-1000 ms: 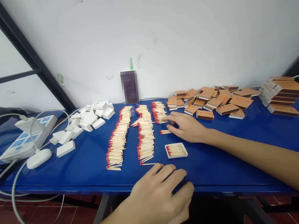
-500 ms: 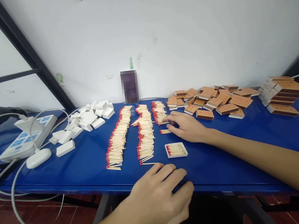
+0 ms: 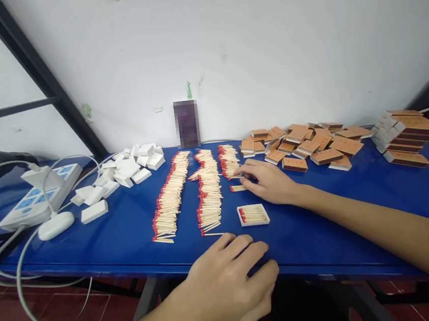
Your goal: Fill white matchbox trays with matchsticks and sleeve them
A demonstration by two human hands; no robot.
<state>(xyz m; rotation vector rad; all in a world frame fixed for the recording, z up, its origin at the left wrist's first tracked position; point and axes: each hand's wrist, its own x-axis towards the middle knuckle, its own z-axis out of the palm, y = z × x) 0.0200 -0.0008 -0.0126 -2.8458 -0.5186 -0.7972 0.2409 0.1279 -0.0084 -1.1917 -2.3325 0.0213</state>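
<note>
My right hand (image 3: 272, 181) reaches to the near end of the short right row of matches (image 3: 229, 160). Its index fingertip touches the row, and the thumb, spread apart from it, is at a small separate group of matches (image 3: 236, 189). My left hand (image 3: 234, 278) lies at the table's front edge, fingers loosely bent and apart, holding nothing visible. Between the hands sits a white matchbox tray (image 3: 261, 222) with red-headed matches inside. Two longer rows of matches, a middle row (image 3: 208, 197) and a left row (image 3: 168, 201), lie to the left, heads pointing left.
White empty-looking trays (image 3: 127, 168) are heaped at the left, near a power strip (image 3: 30, 197) with cables. Brown matchbox sleeves (image 3: 325, 156) are piled at the back right, beside stacked matchboxes (image 3: 407, 132). A blurred dark rectangle (image 3: 187, 125) stands against the wall.
Almost nothing differs. The view has shifted very slightly; both hands, the matches and the tray keep their places.
</note>
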